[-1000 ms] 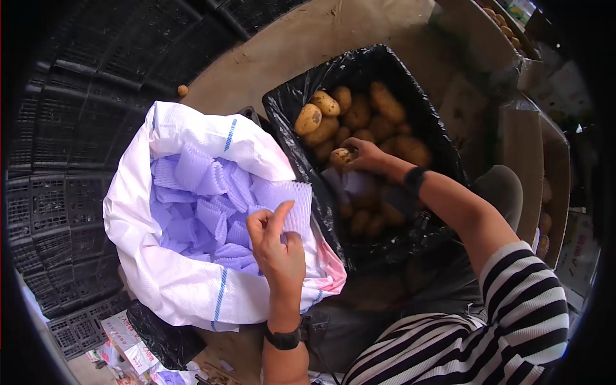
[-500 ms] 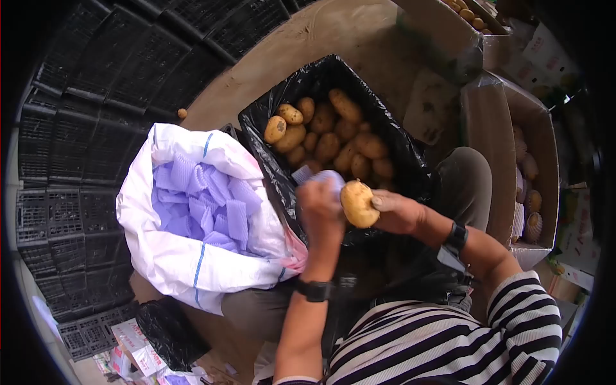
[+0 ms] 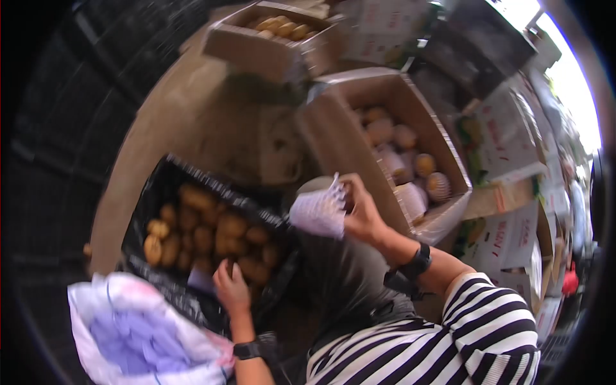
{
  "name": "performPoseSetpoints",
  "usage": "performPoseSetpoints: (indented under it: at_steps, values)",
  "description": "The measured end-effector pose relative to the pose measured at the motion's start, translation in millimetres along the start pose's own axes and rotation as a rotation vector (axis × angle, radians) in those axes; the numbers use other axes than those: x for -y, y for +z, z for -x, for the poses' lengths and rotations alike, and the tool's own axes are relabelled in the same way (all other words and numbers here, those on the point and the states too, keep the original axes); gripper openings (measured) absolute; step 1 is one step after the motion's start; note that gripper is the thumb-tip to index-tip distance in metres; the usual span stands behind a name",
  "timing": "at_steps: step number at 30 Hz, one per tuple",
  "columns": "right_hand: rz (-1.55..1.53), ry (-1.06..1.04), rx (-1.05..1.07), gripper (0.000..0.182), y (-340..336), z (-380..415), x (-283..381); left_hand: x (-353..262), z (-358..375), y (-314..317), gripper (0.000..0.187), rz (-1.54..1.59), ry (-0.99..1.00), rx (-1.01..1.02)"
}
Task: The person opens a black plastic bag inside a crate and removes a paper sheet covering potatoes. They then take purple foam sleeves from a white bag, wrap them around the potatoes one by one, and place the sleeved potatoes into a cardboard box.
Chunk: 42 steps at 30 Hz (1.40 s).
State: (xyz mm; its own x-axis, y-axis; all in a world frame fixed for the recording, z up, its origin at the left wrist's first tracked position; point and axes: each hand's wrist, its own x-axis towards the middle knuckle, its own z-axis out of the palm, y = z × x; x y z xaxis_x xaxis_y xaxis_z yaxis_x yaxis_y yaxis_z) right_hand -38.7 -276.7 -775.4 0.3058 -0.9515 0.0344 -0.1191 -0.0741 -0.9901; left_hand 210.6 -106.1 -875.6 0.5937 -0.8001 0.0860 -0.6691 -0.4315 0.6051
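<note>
My right hand point(image 3: 366, 215) is closed on a potato in a pale lavender foam net sleeve point(image 3: 319, 210), held above my knee. The net covers the potato almost entirely, and its frayed end sticks up by my fingers. My left hand point(image 3: 232, 289) is over the near side of a black plastic-lined crate point(image 3: 144, 202), its fingers apart and slightly bent. Loose brown potatoes point(image 3: 208, 231) fill that crate. A lavender foam sleeve point(image 3: 202, 280) lies among them, just left of my left fingers.
A white sack point(image 3: 83, 321) of lavender foam sleeves point(image 3: 138, 340) stands at lower left. A cardboard box point(image 3: 346, 138) holding netted potatoes point(image 3: 404, 138) stands ahead right. Farther back is another box point(image 3: 250, 54) of potatoes. Stacked black crates point(image 3: 58, 128) line the left; printed cartons point(image 3: 507, 135) stand right.
My view has turned right. The foam sleeve now covers the potato in my right hand, which has moved toward the netted-potato box. My left hand has left the potato and opened over the crate.
</note>
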Motion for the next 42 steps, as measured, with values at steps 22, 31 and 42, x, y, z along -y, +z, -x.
performPoseSetpoints:
  at_steps: [22, 31, 42]
  values:
    - [0.496, -0.25, 0.92, 0.032, 182, -75, -35, 34, -7, -184, 0.03, -0.111, -0.038, -0.283]
    - [0.728, -0.363, 1.352, 0.05, 347, -3, -199, 40, 10, -215, 0.028, -0.063, -0.107, -0.395]
    - [1.131, -0.111, 1.02, 0.055, 353, -3, -217, 27, 12, -210, 0.031, -0.012, -0.046, -0.362]
